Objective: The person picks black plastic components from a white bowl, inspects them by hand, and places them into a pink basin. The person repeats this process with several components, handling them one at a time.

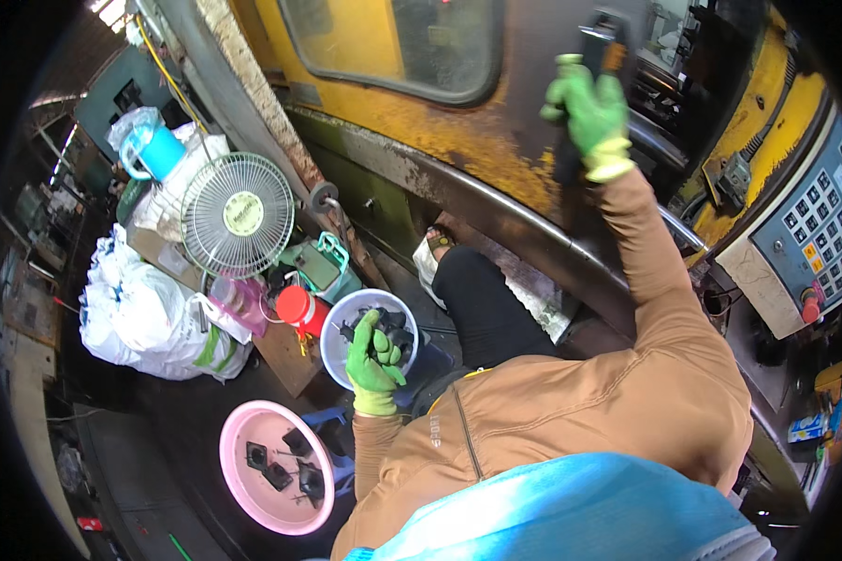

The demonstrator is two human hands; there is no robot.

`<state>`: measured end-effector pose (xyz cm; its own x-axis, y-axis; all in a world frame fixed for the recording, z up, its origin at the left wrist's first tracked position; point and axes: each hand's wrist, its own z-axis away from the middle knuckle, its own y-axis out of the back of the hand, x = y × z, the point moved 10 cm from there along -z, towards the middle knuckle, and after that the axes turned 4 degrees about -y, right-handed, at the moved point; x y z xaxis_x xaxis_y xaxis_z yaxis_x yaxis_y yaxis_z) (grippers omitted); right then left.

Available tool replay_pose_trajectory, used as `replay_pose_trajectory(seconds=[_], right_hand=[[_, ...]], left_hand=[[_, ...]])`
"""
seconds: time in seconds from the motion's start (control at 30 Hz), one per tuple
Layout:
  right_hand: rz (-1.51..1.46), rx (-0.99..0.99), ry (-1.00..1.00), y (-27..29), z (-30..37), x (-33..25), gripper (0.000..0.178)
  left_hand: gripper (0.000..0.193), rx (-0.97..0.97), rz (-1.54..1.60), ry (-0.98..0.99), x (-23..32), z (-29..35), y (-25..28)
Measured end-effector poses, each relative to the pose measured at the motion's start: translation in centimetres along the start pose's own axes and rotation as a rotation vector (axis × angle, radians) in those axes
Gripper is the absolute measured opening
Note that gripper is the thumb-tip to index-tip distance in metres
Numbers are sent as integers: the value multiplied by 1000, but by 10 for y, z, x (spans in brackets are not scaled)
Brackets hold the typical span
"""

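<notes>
Both my hands wear green gloves. My left hand (374,367) is over a white bucket (330,348) of small black parts (400,337), its fingers curled in. Dark pieces show beside the fingers, but whether one is held I cannot make out. My right arm reaches forward to the machine's sliding door (524,122), yellow and worn brown. There my right hand (589,112) closes around a dark upright door handle (601,39); part of the grip is hidden behind the glove.
On the left lies a pink basin (237,439) with several black square parts. Beyond the bucket are a red jug (299,309), a fan (239,215) and white plastic bags (140,313). At right stands a control panel (809,229) with a red knob. A metal rail (533,229) runs below the door.
</notes>
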<state>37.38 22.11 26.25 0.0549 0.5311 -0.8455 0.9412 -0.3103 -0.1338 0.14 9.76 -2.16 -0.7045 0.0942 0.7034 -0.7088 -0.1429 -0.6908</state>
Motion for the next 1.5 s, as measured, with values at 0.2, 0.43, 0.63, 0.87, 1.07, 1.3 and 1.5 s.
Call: replay_pose_trajectory(seconds=[0.2, 0.43, 0.63, 0.87, 1.07, 1.3, 1.5], right_hand=[[100, -10, -5, -94, -50, 37, 20], [887, -509, 2, -137, -80, 27, 59], [333, 6, 436, 16, -212, -44, 19], [806, 552, 22, 252, -337, 89, 48], [929, 566, 203, 289, -393, 115, 59], [1138, 590, 216, 287, -433, 112, 50], [1435, 648, 79, 282, -416, 105, 34]], left_hand=[[31, -44, -103, -26, 21, 2, -11], [32, 111, -282, -146, 47, 17, 10], [31, 365, -273, -36, 31, 20, 55], [27, 356, -320, 13, 15, 4, 39], [28, 401, -450, -75, 23, -25, 20], [35, -163, -1186, -663, 86, -110, -131], [47, -347, -717, -786, 106, -192, -259]])
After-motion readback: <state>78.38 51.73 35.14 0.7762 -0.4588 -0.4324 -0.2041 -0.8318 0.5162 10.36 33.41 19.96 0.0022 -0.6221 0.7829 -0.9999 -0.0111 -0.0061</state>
